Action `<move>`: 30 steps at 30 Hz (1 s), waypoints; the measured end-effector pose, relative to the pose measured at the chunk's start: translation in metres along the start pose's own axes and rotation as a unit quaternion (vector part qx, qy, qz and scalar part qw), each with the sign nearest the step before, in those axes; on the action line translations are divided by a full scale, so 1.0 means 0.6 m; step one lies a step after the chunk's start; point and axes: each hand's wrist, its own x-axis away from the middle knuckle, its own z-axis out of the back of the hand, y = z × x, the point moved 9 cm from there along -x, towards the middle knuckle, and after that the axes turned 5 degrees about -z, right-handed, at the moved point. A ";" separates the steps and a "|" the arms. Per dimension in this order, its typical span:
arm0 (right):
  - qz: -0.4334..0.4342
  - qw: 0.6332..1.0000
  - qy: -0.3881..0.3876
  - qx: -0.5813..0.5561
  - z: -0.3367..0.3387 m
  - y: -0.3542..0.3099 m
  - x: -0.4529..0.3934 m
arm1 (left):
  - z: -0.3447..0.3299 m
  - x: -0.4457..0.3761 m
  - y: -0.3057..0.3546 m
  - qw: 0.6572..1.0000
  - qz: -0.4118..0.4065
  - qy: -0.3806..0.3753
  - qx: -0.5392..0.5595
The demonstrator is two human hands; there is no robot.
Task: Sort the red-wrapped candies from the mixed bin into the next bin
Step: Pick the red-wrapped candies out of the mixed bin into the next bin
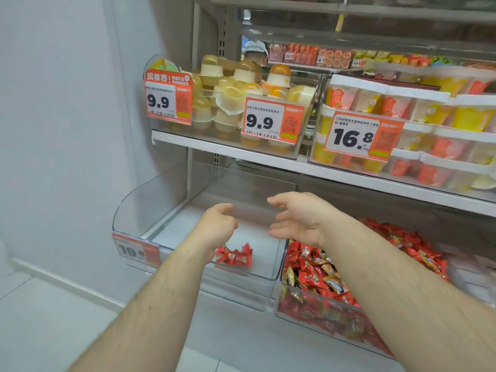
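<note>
A clear plastic bin (268,275) on the lowest shelf holds a small cluster of red-wrapped candies (234,255) near its front. To its right, the mixed bin (308,315) is heaped with red and gold-wrapped candies (316,272). My left hand (218,226) hovers over the left bin, just above the red cluster, fingers loosely curled and holding nothing. My right hand (298,217) hangs over the same bin's right side, near the divider, fingers relaxed and empty.
An upper shelf (241,151) just above the hands carries clear bins of jelly cups (236,87) and pudding tubs (418,108) with orange price tags. A price tag (137,251) clips to the left bin's front. A white wall stands to the left.
</note>
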 end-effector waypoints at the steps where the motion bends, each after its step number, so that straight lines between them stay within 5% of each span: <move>1: 0.013 1.000 -0.001 -0.023 0.007 -0.002 0.006 | -0.005 0.001 0.005 1.000 -0.018 -0.003 -0.016; 5: 0.089 0.992 0.017 -0.089 0.074 -0.009 0.041 | -0.030 0.018 0.057 0.977 -0.164 0.004 -0.139; 12: 0.133 0.982 0.136 -0.008 0.248 0.041 0.104 | -0.148 0.104 0.162 0.850 -0.392 -0.032 -0.350; 16: 0.131 0.966 0.204 0.095 0.322 0.071 0.115 | -0.207 0.098 0.171 0.814 -0.376 -0.009 -0.442; 23: 0.128 0.885 0.285 0.345 0.388 0.080 0.115 | -0.276 0.073 0.115 0.663 -0.255 -0.091 -0.699; 26: 0.149 0.862 0.302 0.379 0.380 0.075 0.108 | -0.281 0.079 0.111 0.646 -0.249 -0.100 -0.715; 30: 0.173 0.849 0.217 0.450 0.313 0.077 0.076 | -0.273 0.081 0.107 0.650 -0.257 -0.102 -0.708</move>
